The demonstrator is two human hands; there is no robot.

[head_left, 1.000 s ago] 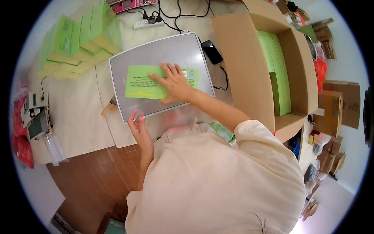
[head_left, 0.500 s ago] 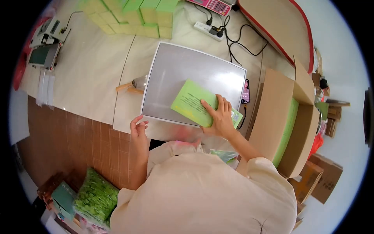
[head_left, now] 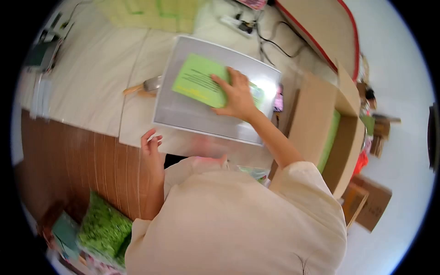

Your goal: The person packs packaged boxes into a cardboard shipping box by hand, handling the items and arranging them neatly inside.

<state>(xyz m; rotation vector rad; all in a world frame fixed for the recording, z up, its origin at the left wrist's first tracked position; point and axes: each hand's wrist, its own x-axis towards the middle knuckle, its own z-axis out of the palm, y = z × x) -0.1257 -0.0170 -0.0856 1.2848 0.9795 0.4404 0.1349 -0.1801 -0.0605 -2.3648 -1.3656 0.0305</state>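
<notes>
A flat green printed box (head_left: pixel 197 80) with dark text and a yellow strip lies over a grey board with a white rim (head_left: pixel 208 133). My right hand (head_left: pixel 236 94) spans the box's right part, thumb on the printed face and fingers over the far side, gripping it. Part of a pale label shows right of the fingers. My left hand (head_left: pixel 151 141) hovers by the table's front edge, left of the board's near corner. Its fingers are loosely bent and apart, with nothing in them.
Green and yellow boxes (head_left: pixel 151 16) are stacked at the back. A tall cardboard carton (head_left: pixel 300 123) stands right, a phone (head_left: pixel 278 98) beside the board. A wooden-handled tool (head_left: pixel 142 87) lies left. Cables run from a power strip (head_left: pixel 236 25). A bag of green filler (head_left: pixel 105 229) sits lower left.
My right hand has slid the green box left and away from me across the grey board. The whole view has shifted slightly. My left hand stays bent near the table edge.
</notes>
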